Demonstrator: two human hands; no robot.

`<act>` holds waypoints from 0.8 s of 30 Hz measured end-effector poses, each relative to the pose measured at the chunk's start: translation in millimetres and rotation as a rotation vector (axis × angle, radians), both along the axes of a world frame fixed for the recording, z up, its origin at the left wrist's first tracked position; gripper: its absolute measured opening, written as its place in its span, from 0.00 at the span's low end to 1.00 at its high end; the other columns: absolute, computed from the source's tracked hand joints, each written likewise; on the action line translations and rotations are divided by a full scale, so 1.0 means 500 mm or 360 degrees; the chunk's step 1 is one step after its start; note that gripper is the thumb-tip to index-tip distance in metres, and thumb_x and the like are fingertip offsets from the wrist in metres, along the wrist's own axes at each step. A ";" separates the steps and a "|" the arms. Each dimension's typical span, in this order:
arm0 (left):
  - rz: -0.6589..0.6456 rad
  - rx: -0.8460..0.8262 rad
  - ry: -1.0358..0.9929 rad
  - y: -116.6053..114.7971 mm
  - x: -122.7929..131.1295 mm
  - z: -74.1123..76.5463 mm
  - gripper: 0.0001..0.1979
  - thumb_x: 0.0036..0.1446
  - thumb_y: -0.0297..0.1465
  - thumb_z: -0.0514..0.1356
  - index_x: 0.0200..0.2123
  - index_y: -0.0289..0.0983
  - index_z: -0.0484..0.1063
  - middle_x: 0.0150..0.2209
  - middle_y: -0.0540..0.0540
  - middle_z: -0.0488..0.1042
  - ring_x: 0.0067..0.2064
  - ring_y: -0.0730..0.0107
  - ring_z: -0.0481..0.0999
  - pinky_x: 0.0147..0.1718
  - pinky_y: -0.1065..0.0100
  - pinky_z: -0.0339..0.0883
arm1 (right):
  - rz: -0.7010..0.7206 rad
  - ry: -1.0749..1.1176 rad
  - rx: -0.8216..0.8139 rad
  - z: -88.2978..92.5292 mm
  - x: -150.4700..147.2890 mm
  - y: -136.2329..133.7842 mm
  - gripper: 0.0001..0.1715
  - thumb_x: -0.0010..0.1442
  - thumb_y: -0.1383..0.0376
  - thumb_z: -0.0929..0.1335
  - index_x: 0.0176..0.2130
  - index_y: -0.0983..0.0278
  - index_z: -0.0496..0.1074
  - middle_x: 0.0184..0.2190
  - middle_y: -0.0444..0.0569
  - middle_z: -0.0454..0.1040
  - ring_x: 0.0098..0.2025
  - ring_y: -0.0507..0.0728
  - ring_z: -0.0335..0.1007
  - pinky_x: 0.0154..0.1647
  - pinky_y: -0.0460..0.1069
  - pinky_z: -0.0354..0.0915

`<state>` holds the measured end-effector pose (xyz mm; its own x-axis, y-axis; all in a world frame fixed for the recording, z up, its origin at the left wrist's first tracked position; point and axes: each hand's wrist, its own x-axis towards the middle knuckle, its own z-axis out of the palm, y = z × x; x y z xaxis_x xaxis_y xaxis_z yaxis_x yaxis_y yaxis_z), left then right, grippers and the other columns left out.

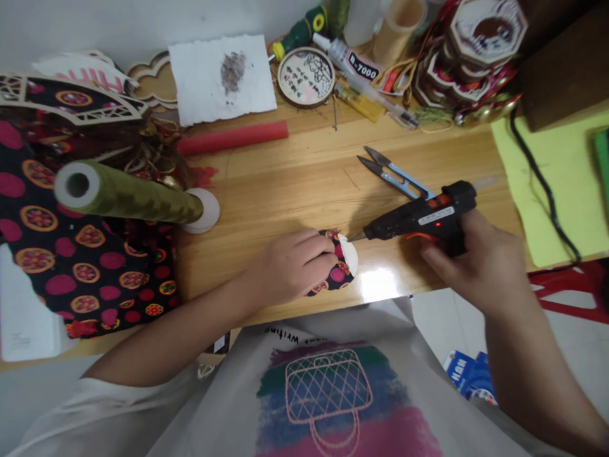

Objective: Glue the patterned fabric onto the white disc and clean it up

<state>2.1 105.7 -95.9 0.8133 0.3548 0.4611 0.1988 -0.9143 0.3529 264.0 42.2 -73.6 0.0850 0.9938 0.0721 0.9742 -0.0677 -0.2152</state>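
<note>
My right hand (490,260) is wrapped round the handle of a black hot glue gun (423,216) with a small red light lit on its side. The gun's metal nozzle points left, at or very close to the white edge of a small round patterned fabric piece (339,270). My left hand (297,266) presses its closed fingers on that fabric piece and holds it against the table; part of it is hidden beneath them. The fabric is black with pink and orange motifs. Just behind the glue gun lie blue thread snips (397,174), blades pointing left.
A green thread spool (137,197) stands by dotted black fabric (71,254) on the left. Along the back lie a red stick (233,136), stained white paper (223,79), a round plaque (306,76) and a B-7000 glue tube (354,60). Yellow sheet (537,209) lies right.
</note>
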 end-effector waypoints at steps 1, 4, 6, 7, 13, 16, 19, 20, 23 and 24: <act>0.0006 -0.0001 0.0011 0.000 0.000 0.000 0.08 0.59 0.24 0.56 0.28 0.33 0.71 0.29 0.45 0.74 0.32 0.71 0.69 0.33 0.70 0.70 | 0.0007 -0.0003 0.0005 -0.001 0.000 0.000 0.18 0.46 0.51 0.61 0.26 0.58 0.48 0.13 0.39 0.54 0.14 0.53 0.53 0.16 0.44 0.47; 0.0015 0.0001 0.0045 -0.001 -0.001 0.001 0.09 0.59 0.24 0.55 0.28 0.34 0.71 0.30 0.46 0.74 0.32 0.72 0.70 0.34 0.70 0.70 | 0.0005 0.0006 0.0009 -0.005 -0.007 0.006 0.17 0.46 0.51 0.61 0.27 0.58 0.48 0.13 0.40 0.55 0.14 0.54 0.54 0.16 0.45 0.48; 0.0021 0.0002 0.0053 -0.001 -0.001 0.003 0.09 0.60 0.24 0.55 0.28 0.34 0.71 0.30 0.46 0.74 0.32 0.72 0.70 0.34 0.70 0.70 | 0.0003 0.0005 0.0029 -0.005 -0.011 0.010 0.17 0.46 0.51 0.61 0.27 0.58 0.48 0.13 0.39 0.55 0.14 0.53 0.53 0.16 0.45 0.48; 0.0023 0.0000 0.0057 -0.001 -0.001 0.004 0.09 0.60 0.24 0.54 0.28 0.34 0.71 0.30 0.46 0.74 0.32 0.72 0.70 0.34 0.70 0.70 | 0.0010 0.0001 0.0041 -0.005 -0.011 0.011 0.18 0.46 0.51 0.61 0.26 0.58 0.47 0.13 0.39 0.54 0.14 0.53 0.53 0.16 0.44 0.47; -0.0008 -0.0018 0.0052 -0.002 -0.001 0.002 0.07 0.58 0.24 0.57 0.29 0.32 0.72 0.30 0.44 0.75 0.32 0.70 0.70 0.35 0.69 0.70 | 0.0020 -0.0019 0.0026 -0.003 -0.008 0.007 0.18 0.47 0.50 0.60 0.26 0.58 0.48 0.13 0.39 0.54 0.14 0.53 0.53 0.15 0.44 0.47; 0.0004 -0.0031 0.0063 -0.002 -0.002 -0.001 0.07 0.59 0.24 0.57 0.29 0.33 0.72 0.31 0.44 0.75 0.32 0.70 0.70 0.34 0.69 0.70 | -0.0026 0.0005 -0.0010 -0.002 -0.014 0.013 0.19 0.46 0.49 0.60 0.26 0.58 0.48 0.13 0.39 0.55 0.15 0.53 0.53 0.16 0.45 0.48; 0.0006 -0.0028 0.0055 -0.002 -0.002 -0.002 0.07 0.59 0.24 0.56 0.29 0.33 0.72 0.30 0.44 0.75 0.32 0.70 0.71 0.34 0.69 0.70 | -0.0061 0.0016 -0.0057 0.003 -0.013 0.015 0.19 0.44 0.50 0.61 0.26 0.58 0.49 0.13 0.39 0.54 0.15 0.53 0.53 0.16 0.45 0.49; 0.0004 -0.0026 0.0051 -0.002 -0.002 -0.002 0.07 0.59 0.24 0.56 0.29 0.33 0.72 0.30 0.44 0.75 0.32 0.70 0.70 0.34 0.69 0.70 | -0.0071 0.0016 -0.0070 0.006 -0.012 0.014 0.19 0.44 0.50 0.61 0.26 0.58 0.49 0.13 0.39 0.55 0.15 0.53 0.53 0.16 0.45 0.49; -0.0004 -0.0026 0.0059 -0.001 -0.002 0.000 0.07 0.59 0.24 0.56 0.29 0.33 0.71 0.30 0.44 0.75 0.32 0.70 0.70 0.34 0.69 0.70 | -0.0088 0.0018 -0.0078 0.010 -0.008 0.010 0.18 0.43 0.50 0.62 0.26 0.58 0.50 0.13 0.40 0.57 0.15 0.54 0.55 0.16 0.46 0.50; -0.0001 -0.0026 0.0063 -0.001 -0.002 0.001 0.08 0.60 0.24 0.55 0.29 0.33 0.71 0.31 0.45 0.75 0.33 0.71 0.70 0.34 0.69 0.70 | -0.0087 0.0018 -0.0078 0.010 -0.009 0.011 0.18 0.43 0.50 0.62 0.26 0.58 0.51 0.13 0.41 0.57 0.15 0.54 0.55 0.16 0.46 0.50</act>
